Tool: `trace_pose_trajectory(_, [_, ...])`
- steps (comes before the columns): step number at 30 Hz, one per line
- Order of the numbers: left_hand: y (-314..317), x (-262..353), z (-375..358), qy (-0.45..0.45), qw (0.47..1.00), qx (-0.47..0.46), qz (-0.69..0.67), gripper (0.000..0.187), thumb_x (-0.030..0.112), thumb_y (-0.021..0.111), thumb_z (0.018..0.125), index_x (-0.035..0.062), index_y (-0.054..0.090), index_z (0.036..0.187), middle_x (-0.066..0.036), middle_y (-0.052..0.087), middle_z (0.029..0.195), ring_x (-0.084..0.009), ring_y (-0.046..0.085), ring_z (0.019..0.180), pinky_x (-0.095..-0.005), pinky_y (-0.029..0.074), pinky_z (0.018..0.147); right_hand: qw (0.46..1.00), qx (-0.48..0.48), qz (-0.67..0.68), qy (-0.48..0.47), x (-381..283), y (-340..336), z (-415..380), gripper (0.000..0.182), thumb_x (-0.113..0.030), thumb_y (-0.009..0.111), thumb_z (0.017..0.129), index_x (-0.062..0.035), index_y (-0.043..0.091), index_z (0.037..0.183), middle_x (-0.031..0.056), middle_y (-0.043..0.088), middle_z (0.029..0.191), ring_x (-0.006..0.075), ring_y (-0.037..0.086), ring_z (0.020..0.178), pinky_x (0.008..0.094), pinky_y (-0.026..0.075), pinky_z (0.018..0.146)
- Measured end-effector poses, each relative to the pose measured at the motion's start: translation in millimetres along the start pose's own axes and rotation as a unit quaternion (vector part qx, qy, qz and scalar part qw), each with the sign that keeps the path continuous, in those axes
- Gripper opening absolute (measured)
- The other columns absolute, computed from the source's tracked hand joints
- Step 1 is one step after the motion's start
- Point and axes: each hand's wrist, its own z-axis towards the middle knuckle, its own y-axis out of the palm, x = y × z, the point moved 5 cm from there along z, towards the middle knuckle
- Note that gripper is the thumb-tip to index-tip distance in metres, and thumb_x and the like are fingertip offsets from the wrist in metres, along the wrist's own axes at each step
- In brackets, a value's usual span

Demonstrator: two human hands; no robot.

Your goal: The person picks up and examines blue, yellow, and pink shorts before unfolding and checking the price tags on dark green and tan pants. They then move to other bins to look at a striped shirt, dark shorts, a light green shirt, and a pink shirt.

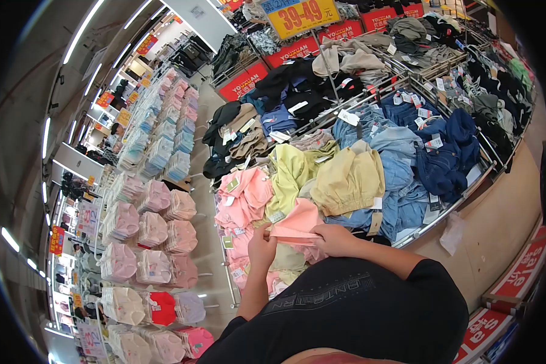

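Observation:
A salmon-pink garment is stretched between my two hands, its folded band edge running across in front of my black shirt. My left hand grips one end of that band, fingers closed on it. At the other end my right hand pinches the same band. The rest of the garment lies away from me on the pile; its exact kind is hard to tell. Beside it are light pink clothes, a yellow-green garment and khaki pants with an elastic waist.
Blue denim clothes with tags lie to the right in the metal-railed bin. Dark clothes fill the far section. Racks of hanging underwear line the left aisle. A yellow price sign stands above, and red sale boxes are at lower right.

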Motion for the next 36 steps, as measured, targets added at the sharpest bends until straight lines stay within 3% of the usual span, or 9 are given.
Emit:
trace_pose_trajectory(5, [15.3,20.5,-13.5,-0.013,0.998,-0.046,-0.036,0.033,0.014,0.065,0.089,0.0082,0.068,0.120,-0.013,0.071,0.085,-0.0229,0.070,0.076,-0.0348,0.054,0.070,1.000,-0.003,0.001,-0.007,-3.5,-1.6,1.4,0.034,-0.019,0.059,0.088,-0.0028,0.069,0.116,0.0193,0.071,0.103,0.0348,0.069,0.095,0.0417,0.054,0.085])
trace_pose_trajectory(11, [37.0,26.8,-25.1,0.000,0.993,-0.081,-0.088,0.034,0.007,0.058,0.089,0.0053,0.068,0.122,-0.014,0.070,0.086,-0.0194,0.068,0.077,-0.0307,0.053,0.071,0.997,0.028,0.054,-0.054,4.4,-1.5,-2.9,0.038,-0.018,0.059,0.090,-0.0037,0.063,0.125,0.0165,0.069,0.109,0.0290,0.068,0.098,0.0385,0.053,0.087])
trace_pose_trajectory(17, [20.8,44.8,-25.5,-0.006,0.990,-0.085,-0.110,0.036,0.003,0.056,0.088,0.0030,0.068,0.122,-0.013,0.070,0.089,-0.0165,0.065,0.077,-0.0286,0.052,0.073,0.991,0.013,0.133,-0.025,-11.2,-12.6,-7.0,0.046,-0.026,0.065,0.094,-0.0009,0.057,0.131,0.0211,0.064,0.120,0.0321,0.067,0.103,0.0393,0.053,0.090])
trace_pose_trajectory(20, [19.8,51.4,-27.5,0.020,0.989,-0.089,-0.114,0.037,0.002,0.055,0.087,0.0034,0.068,0.122,-0.013,0.072,0.097,-0.0188,0.067,0.085,-0.0301,0.053,0.079,0.991,0.049,0.121,-0.024,-8.3,-16.7,-5.9,0.050,-0.026,0.067,0.093,-0.0020,0.055,0.135,0.0204,0.062,0.123,0.0320,0.063,0.111,0.0382,0.052,0.095])
trace_pose_trajectory(23, [25.1,58.4,-32.1,0.076,0.979,-0.127,-0.138,0.037,0.001,0.055,0.087,0.0039,0.068,0.122,-0.014,0.072,0.107,-0.0211,0.068,0.096,-0.0315,0.053,0.086,0.983,0.129,0.020,-0.132,-10.2,-20.1,-6.1,0.053,-0.023,0.069,0.090,-0.0033,0.053,0.138,0.0223,0.057,0.133,0.0366,0.057,0.123,0.0409,0.047,0.103])
trace_pose_trajectory(26, [27.3,75.2,-38.8,0.135,0.965,-0.182,-0.130,0.036,0.001,0.056,0.090,0.0045,0.068,0.123,-0.014,0.070,0.115,-0.0220,0.067,0.103,-0.0321,0.052,0.090,0.981,0.115,0.014,-0.157,-13.0,-19.2,-7.5,0.057,-0.020,0.070,0.087,-0.0053,0.052,0.140,0.0231,0.051,0.142,0.0400,0.050,0.131,0.0433,0.042,0.109])
trace_pose_trajectory(29, [27.9,89.7,-44.2,0.152,0.948,-0.237,-0.150,0.034,0.002,0.056,0.092,0.0049,0.068,0.123,-0.013,0.070,0.116,-0.0222,0.067,0.105,-0.0326,0.052,0.091,0.982,0.103,0.000,-0.158,-8.6,-11.8,-6.9,0.055,-0.015,0.070,0.084,-0.0070,0.055,0.136,0.0235,0.048,0.145,0.0390,0.050,0.132,0.0430,0.042,0.110])
trace_pose_trajectory(32, [27.5,96.3,-49.6,0.105,0.942,-0.268,-0.173,0.033,0.003,0.056,0.093,0.0044,0.067,0.124,-0.012,0.070,0.114,-0.0219,0.067,0.104,-0.0334,0.052,0.091,0.978,0.089,-0.016,-0.186,4.8,-4.7,-4.6,0.045,-0.012,0.070,0.082,-0.0065,0.061,0.126,0.0230,0.050,0.143,0.0382,0.051,0.131,0.0429,0.043,0.109])
trace_pose_trajectory(36, [24.8,97.7,-49.0,0.124,0.949,-0.244,-0.158,0.031,0.003,0.056,0.093,0.0034,0.068,0.122,-0.011,0.071,0.110,-0.0212,0.068,0.101,-0.0331,0.052,0.089,0.983,0.072,-0.011,-0.170,-1.2,-9.7,-7.4,0.033,-0.008,0.069,0.079,-0.0030,0.065,0.111,0.0192,0.059,0.128,0.0394,0.056,0.120,0.0441,0.047,0.102])
